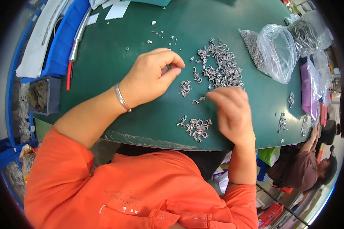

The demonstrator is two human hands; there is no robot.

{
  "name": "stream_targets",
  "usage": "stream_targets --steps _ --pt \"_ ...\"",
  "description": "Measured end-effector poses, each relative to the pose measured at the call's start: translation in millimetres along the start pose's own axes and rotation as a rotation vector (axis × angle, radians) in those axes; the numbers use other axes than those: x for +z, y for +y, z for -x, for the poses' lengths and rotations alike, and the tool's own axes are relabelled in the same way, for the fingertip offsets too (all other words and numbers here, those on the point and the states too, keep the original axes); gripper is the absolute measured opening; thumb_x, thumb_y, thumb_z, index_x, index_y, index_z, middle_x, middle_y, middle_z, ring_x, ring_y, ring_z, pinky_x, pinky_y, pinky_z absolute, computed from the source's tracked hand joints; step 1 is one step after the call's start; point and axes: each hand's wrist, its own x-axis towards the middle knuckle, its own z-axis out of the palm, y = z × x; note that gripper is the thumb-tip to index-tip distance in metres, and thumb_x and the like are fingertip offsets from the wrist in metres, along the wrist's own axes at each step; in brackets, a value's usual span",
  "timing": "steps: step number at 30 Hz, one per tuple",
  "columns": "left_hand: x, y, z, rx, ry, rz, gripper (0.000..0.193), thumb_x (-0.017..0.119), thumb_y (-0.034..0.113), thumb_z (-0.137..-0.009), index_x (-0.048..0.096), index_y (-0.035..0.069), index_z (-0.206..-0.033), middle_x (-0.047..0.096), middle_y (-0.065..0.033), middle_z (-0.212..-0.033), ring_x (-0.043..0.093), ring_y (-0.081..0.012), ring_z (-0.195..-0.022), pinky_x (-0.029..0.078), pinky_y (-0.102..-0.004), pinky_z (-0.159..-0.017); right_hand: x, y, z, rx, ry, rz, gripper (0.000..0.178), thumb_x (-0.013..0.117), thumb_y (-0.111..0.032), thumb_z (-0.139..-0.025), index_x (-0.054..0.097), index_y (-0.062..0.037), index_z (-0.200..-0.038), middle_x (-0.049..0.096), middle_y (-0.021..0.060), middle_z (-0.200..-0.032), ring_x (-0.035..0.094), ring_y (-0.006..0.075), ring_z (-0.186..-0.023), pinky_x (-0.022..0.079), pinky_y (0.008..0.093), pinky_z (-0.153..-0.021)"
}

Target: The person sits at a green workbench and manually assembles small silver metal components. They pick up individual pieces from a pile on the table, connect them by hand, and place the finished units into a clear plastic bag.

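Observation:
My left hand (151, 76), with a silver bangle (122, 98) at the wrist, hovers over the green table. Its thumb and forefinger come together in a pinch, and whatever they hold is hidden. My right hand (235, 112) is bent, its fingers smeared by motion, beside a couple of small curved metal pieces (198, 100). Beyond it spreads a large heap of silvery C-shaped metal pieces (222, 68). A small cluster of the same pieces (185, 88) lies between my hands. Nearer the table's front edge sits another small pile (197, 129).
A clear plastic bag (277, 53) of metal pieces lies at the far right, near a purple bin (309, 89). Blue trays (65, 40) and a grey box (46, 95) stand at left. A red pen (69, 75) lies beside them. Another person (300, 170) sits at right.

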Motion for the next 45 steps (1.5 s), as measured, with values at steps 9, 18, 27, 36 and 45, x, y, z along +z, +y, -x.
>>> stream_targets --steps 9,18,27,36,45 --pt "8.7 1.7 3.4 0.122 -0.037 0.024 0.012 0.073 0.001 -0.082 0.068 0.003 -0.093 0.060 -0.0033 -0.084 0.047 -0.0082 -0.057 0.040 -0.0235 -0.054 14.5 -8.4 -2.4 0.019 0.018 0.081 0.026 0.073 0.001 -0.073 0.069 -0.0061 -0.098 0.063 0.0071 -0.092 0.059 0.0269 -0.081 0.046 0.0390 -0.069" --pt "20.4 15.4 13.9 0.394 -0.254 0.192 0.016 0.078 0.002 -0.077 0.067 0.003 -0.088 0.067 -0.0093 -0.088 0.066 -0.0256 -0.079 0.054 -0.0325 -0.070 18.4 -12.3 9.9 0.061 0.046 -0.397 0.017 0.072 0.001 -0.077 0.068 -0.0030 -0.093 0.068 0.0094 -0.084 0.062 0.0272 -0.073 0.047 0.0362 -0.071" --pt "12.9 12.9 7.3 0.278 -0.055 0.128 0.015 0.070 -0.009 -0.078 0.066 0.001 -0.088 0.068 -0.0076 -0.089 0.065 -0.0183 -0.077 0.053 -0.0265 -0.065 21.1 -0.4 3.4 0.098 0.089 0.190 0.019 0.076 -0.006 -0.074 0.072 -0.0106 -0.092 0.062 0.0018 -0.093 0.057 0.0242 -0.088 0.041 0.0372 -0.076" --pt "11.9 14.5 8.6 0.248 -0.146 0.090 0.012 0.075 -0.003 -0.078 0.068 0.003 -0.086 0.068 -0.0072 -0.085 0.063 -0.0168 -0.069 0.050 -0.0258 -0.060 24.1 -4.6 3.8 0.025 0.066 0.146 0.018 0.075 -0.007 -0.075 0.070 -0.0103 -0.092 0.063 0.0015 -0.090 0.057 0.0229 -0.083 0.040 0.0368 -0.077" --pt "8.2 12.2 14.3 0.382 -0.469 0.122 0.008 0.075 0.005 -0.079 0.067 0.005 -0.082 0.066 -0.0076 -0.081 0.064 -0.0258 -0.076 0.053 -0.0333 -0.068 22.4 -0.7 16.1 0.090 0.123 -0.138 0.020 0.072 0.003 -0.075 0.069 -0.0060 -0.093 0.064 0.0057 -0.085 0.059 0.0258 -0.073 0.043 0.0343 -0.066"
